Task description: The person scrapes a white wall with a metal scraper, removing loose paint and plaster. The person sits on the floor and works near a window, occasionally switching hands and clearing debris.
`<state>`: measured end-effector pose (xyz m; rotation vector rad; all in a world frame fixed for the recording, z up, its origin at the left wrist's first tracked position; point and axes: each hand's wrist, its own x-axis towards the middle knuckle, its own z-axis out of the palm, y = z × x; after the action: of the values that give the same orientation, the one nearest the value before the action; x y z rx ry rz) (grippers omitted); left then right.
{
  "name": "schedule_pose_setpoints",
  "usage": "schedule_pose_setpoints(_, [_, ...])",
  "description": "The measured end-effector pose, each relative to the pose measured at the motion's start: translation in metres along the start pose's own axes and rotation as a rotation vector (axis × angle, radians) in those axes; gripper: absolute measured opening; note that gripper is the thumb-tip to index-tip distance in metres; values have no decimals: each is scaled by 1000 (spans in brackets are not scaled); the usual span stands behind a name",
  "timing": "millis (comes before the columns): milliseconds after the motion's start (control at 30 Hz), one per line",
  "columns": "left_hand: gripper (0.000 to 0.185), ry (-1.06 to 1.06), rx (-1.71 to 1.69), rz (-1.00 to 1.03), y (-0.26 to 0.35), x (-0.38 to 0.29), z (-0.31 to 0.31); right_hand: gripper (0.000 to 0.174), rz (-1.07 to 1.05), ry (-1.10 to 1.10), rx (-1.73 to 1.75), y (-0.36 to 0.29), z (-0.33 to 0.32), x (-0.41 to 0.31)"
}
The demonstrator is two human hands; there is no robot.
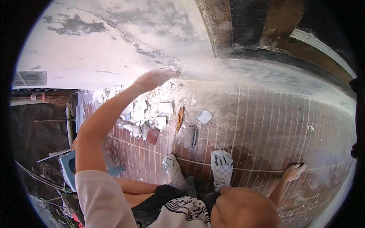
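My left hand (156, 79) reaches to the foot of the cracked white wall (114, 48), its fingers stretched along the surface near a crack. A thin dark edge shows by its fingers; whether it holds something there cannot be told. Low at the right, my right hand (295, 172) is dusty with white, its fingers extended over the tiled floor (265, 128), with nothing visible in it. Broken tile pieces and plaster crumbs (139, 111) lie below my left forearm. Nearby are a brown dry leaf (180, 119), a pale square piece (203, 116) and a curved grey piece (188, 137).
My socked feet (222, 168) stand on the floor near the debris. A blue plastic stool (68, 171) is at the left, partly behind my arm. Beyond it are a broom (54, 97) and an upright pipe (69, 122). Dark wooden boards (219, 25) adjoin the wall at the upper right.
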<state>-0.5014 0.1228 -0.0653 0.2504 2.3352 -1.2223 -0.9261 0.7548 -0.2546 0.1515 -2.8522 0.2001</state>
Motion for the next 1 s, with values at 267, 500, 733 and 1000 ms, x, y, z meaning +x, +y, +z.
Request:
schedule_pose_setpoints(267, [63,26,-129,-36,25,24,21,49,37,-16,-47,3,4,0])
schedule_pose_setpoints(500, [58,39,-195,-59,6,-5,15,49,-22,20,-6,13,11,2])
schedule_pose_setpoints(733, [60,134,-330,-24,24,37,21,50,-39,20,26,4,3,-1])
schedule_pose_setpoints(1000, [59,93,-425,-37,-2,-3,15,48,-59,29,39,9,4,0])
